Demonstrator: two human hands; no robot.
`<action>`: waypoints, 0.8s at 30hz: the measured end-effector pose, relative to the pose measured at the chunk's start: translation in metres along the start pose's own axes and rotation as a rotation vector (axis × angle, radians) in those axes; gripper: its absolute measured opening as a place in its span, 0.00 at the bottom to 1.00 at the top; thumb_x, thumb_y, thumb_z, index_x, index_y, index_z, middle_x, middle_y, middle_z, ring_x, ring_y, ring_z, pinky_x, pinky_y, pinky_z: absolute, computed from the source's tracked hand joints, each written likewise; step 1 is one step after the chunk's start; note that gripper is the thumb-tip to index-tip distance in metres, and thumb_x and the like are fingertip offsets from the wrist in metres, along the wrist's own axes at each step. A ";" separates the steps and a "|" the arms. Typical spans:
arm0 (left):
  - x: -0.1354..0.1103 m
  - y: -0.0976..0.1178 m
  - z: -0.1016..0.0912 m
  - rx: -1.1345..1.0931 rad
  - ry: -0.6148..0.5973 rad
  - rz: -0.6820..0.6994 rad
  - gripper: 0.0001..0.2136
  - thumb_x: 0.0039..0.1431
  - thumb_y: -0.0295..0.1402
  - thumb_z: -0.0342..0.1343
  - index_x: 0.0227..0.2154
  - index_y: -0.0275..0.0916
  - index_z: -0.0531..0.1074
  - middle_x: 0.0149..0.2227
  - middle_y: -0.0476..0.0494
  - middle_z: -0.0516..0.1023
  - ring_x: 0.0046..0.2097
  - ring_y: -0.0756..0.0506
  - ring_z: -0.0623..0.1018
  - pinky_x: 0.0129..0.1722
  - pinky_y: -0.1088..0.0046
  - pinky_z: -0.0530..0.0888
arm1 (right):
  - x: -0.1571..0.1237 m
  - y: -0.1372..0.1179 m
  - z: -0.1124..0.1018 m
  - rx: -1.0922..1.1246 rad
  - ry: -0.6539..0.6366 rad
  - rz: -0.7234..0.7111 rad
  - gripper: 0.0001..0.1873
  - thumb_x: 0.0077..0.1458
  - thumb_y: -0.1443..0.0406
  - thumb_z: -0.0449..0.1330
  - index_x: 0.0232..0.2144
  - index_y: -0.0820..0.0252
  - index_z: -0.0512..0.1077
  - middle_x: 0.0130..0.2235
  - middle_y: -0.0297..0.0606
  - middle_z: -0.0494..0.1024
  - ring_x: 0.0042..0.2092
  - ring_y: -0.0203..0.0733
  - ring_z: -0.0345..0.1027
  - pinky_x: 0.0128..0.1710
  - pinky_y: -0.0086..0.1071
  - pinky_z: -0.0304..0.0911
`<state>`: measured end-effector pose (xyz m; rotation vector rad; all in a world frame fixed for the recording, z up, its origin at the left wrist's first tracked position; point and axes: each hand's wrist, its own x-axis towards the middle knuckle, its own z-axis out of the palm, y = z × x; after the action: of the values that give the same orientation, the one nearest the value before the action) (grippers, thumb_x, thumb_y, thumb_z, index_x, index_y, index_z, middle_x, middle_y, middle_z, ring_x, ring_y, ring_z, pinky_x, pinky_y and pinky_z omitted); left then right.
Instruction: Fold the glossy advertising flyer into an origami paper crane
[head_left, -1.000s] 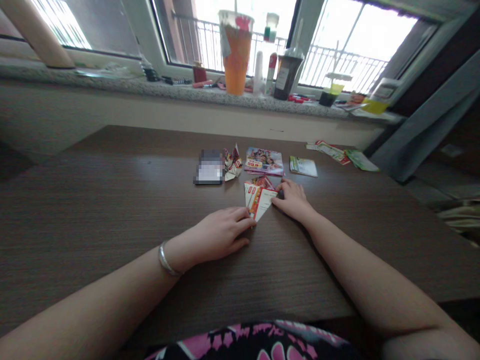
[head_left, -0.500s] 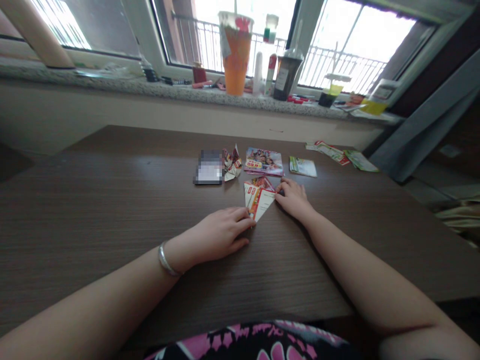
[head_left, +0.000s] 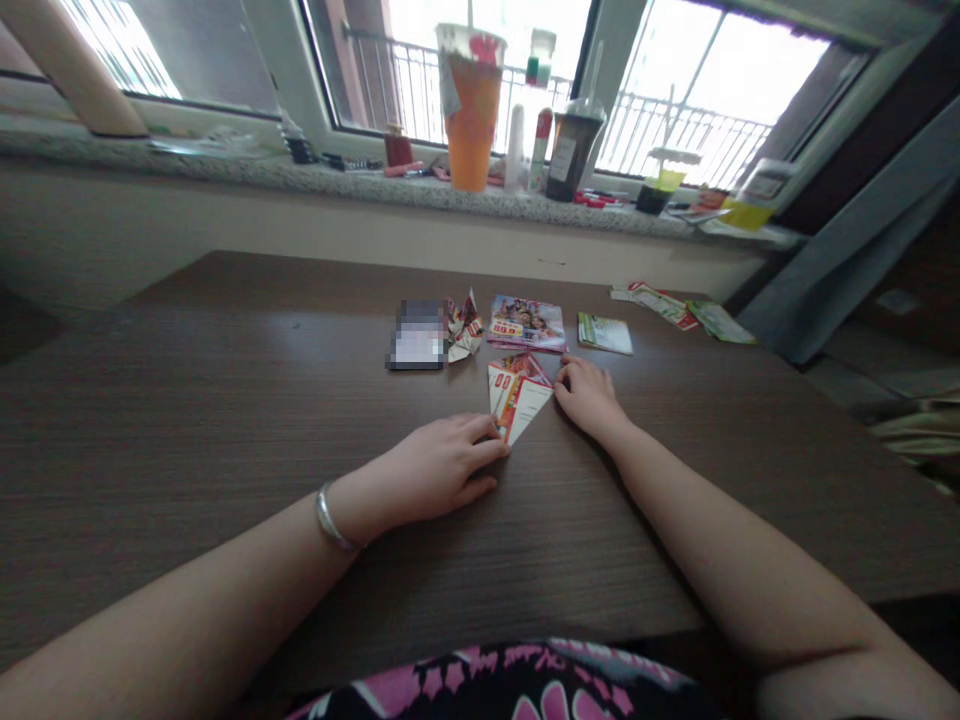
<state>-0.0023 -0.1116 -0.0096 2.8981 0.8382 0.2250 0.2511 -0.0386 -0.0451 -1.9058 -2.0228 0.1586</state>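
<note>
A sheet of printed paper folded into a kite-like shape (head_left: 523, 402) lies on the table, its narrow end towards me. My left hand (head_left: 454, 460) rests at that narrow end, fingertips pressing its lower left edge against the table, with the thumb apart below. By the paper's right corner is my right hand (head_left: 589, 395), fingers bent and a gap between thumb and forefinger. Whether its fingertips touch the corner I cannot tell. Just beyond lies a stack of printed leaflets (head_left: 527, 323). A crumpled folded-paper piece (head_left: 465, 328) stands to the left of the stack.
A dark flat device (head_left: 418, 335), its screen blurred, lies left of the folded piece. Green-and-white paper (head_left: 604, 333) and loose strips (head_left: 664, 303) lie to the right. On the windowsill (head_left: 247, 175) stand a tall orange drink cup (head_left: 470, 120), a dark cup (head_left: 574, 155) and bottles.
My right hand has shifted very slightly right, away from the paper's corner. My left hand and the folded paper stay nearly in place.
</note>
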 end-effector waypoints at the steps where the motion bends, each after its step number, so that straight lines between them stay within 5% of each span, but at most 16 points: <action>1: 0.000 0.000 0.000 -0.002 0.003 0.001 0.15 0.62 0.37 0.52 0.51 0.42 0.68 0.54 0.39 0.68 0.54 0.39 0.70 0.54 0.59 0.70 | 0.000 0.001 0.000 -0.001 0.003 -0.006 0.07 0.56 0.66 0.51 0.32 0.58 0.69 0.58 0.44 0.67 0.60 0.53 0.58 0.59 0.65 0.46; 10: 0.001 -0.004 0.004 -0.029 0.042 0.035 0.12 0.62 0.35 0.53 0.48 0.42 0.71 0.49 0.40 0.70 0.51 0.40 0.71 0.52 0.61 0.70 | -0.005 0.000 0.000 0.109 0.078 -0.199 0.19 0.54 0.73 0.50 0.46 0.61 0.72 0.58 0.46 0.68 0.60 0.48 0.58 0.61 0.47 0.53; 14: 0.004 -0.004 0.001 -0.021 0.079 0.096 0.10 0.63 0.33 0.51 0.44 0.44 0.74 0.43 0.42 0.73 0.45 0.43 0.71 0.48 0.63 0.70 | -0.011 -0.010 -0.005 0.114 -0.021 -0.437 0.18 0.60 0.64 0.51 0.50 0.59 0.71 0.56 0.43 0.70 0.59 0.47 0.59 0.61 0.46 0.54; 18: 0.004 -0.002 -0.003 -0.042 0.073 0.122 0.10 0.64 0.33 0.49 0.43 0.46 0.74 0.41 0.44 0.73 0.44 0.45 0.72 0.48 0.65 0.69 | -0.018 -0.019 -0.010 0.059 -0.114 -0.560 0.28 0.58 0.56 0.56 0.58 0.61 0.64 0.60 0.44 0.66 0.61 0.50 0.56 0.63 0.48 0.51; 21: 0.003 -0.002 -0.001 -0.047 0.066 0.030 0.11 0.64 0.37 0.51 0.45 0.44 0.72 0.46 0.43 0.73 0.49 0.43 0.71 0.53 0.63 0.68 | -0.022 -0.021 -0.012 0.059 -0.124 -0.571 0.31 0.56 0.55 0.57 0.59 0.59 0.63 0.61 0.44 0.65 0.61 0.50 0.56 0.62 0.47 0.52; 24: 0.002 -0.005 0.006 0.003 0.097 -0.129 0.22 0.61 0.47 0.52 0.54 0.41 0.66 0.56 0.38 0.68 0.58 0.38 0.67 0.59 0.57 0.62 | -0.023 -0.020 -0.012 0.053 -0.139 -0.565 0.31 0.57 0.54 0.57 0.60 0.58 0.62 0.61 0.45 0.64 0.62 0.50 0.55 0.62 0.48 0.51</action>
<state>-0.0018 -0.1066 -0.0165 2.8418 1.0376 0.3537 0.2370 -0.0644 -0.0319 -1.2538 -2.5305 0.1972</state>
